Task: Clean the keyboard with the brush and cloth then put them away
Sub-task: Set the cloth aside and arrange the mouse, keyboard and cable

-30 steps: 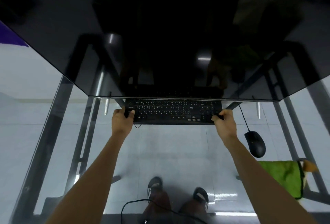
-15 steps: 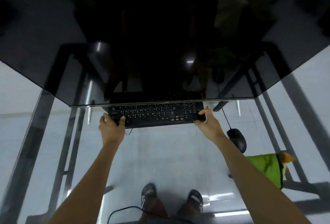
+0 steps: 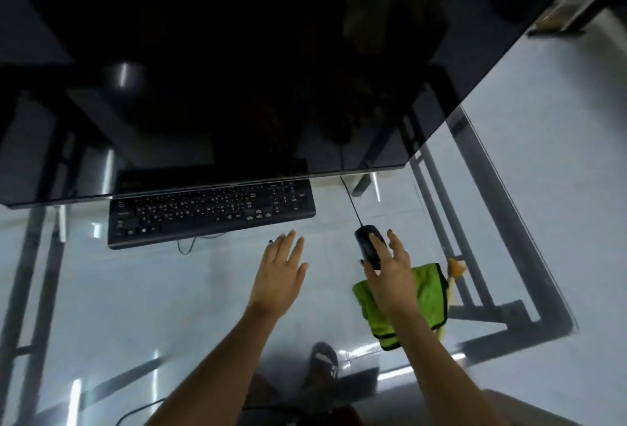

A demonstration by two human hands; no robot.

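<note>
Keyboard (image 3: 210,213) untouched at ten o'clock; hands (image 3: 280,276) spread, empty; probably next: grasping green cloth (image 3: 425,296) at four o'clock.

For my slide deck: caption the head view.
Both hands, left and right, open above the glass desk between keyboard, mouse and green cloth.

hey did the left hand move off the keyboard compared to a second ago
Yes. The left hand gripped the keyboard's left end a second ago; now it hovers open over the glass desk, nearer the person, off the keyboard's right half.
</note>
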